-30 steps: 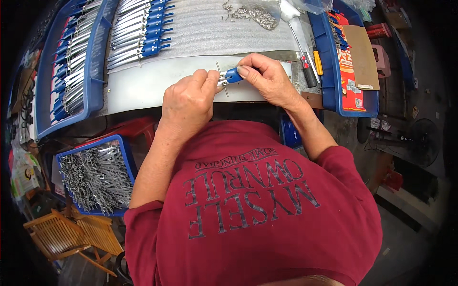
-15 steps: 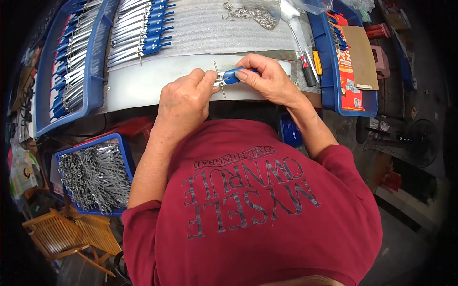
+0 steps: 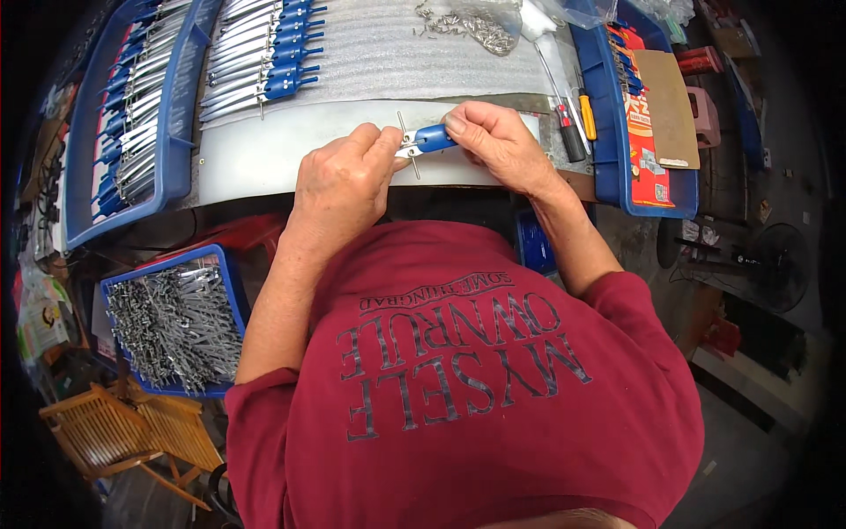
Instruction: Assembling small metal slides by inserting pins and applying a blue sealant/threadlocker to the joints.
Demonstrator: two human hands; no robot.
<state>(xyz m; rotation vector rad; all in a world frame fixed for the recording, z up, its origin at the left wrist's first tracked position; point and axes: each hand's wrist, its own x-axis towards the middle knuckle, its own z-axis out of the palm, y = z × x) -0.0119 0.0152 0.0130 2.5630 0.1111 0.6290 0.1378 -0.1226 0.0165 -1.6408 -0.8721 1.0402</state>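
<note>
The right hand's (image 3: 500, 148) thumb has shifted to the right end of the blue-and-silver piece (image 3: 432, 138), baring more blue, so its grip seems to be under adjustment; it pinches that tip. The left hand (image 3: 345, 175) grasps the silver end over the counter's (image 3: 256, 163) near side, hiding most of that end and its own fingertips

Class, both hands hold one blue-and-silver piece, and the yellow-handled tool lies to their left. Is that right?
Wrong side: the left hand and right hand hold one blue-and-silver piece, but the head view shows the yellow-handled tool to their right.
</note>
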